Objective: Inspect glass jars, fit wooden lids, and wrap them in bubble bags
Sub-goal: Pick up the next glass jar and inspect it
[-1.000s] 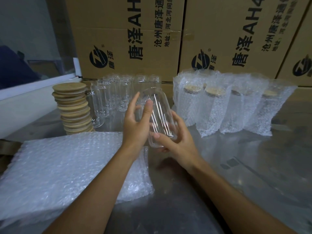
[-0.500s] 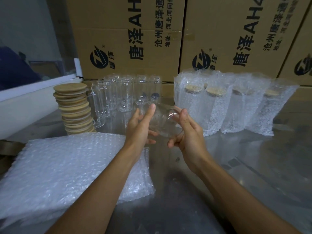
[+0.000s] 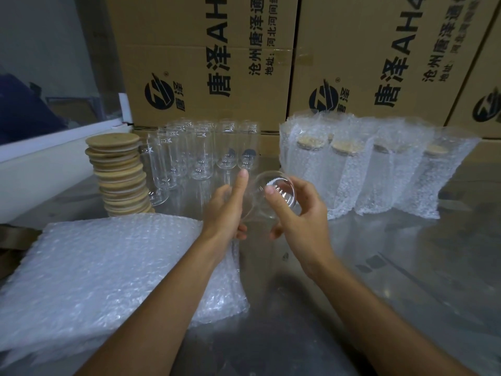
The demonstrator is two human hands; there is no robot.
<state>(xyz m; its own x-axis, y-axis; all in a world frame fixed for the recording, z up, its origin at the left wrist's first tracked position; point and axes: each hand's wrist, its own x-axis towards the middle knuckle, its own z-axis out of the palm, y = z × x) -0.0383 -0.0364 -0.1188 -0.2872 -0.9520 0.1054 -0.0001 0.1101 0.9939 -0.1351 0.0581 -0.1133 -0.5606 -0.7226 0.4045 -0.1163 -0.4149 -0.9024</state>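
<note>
Between hands (image 3: 260,210): clear jar (image 3: 273,194), tilted, lidless.

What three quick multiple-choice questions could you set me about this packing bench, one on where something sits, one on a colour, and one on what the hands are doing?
1. Where does the stack of wooden lids stand?
A. Left of the bare glass jars
B. On top of the cardboard boxes
C. Inside a bubble bag

2. What colour is the printing on the cardboard boxes?
A. Red
B. Black
C. Green

3. What is happening to the glass jar in the middle?
A. It lies on the table untouched
B. It is already wrapped
C. Both hands hold it above the table

Answers: 1 A, the lids rise just left of the bare glass jars. 2 B, logo and letters are black on brown. 3 C, the left hand and right hand hold it between them, unlidded, one round end towards the camera.
</note>
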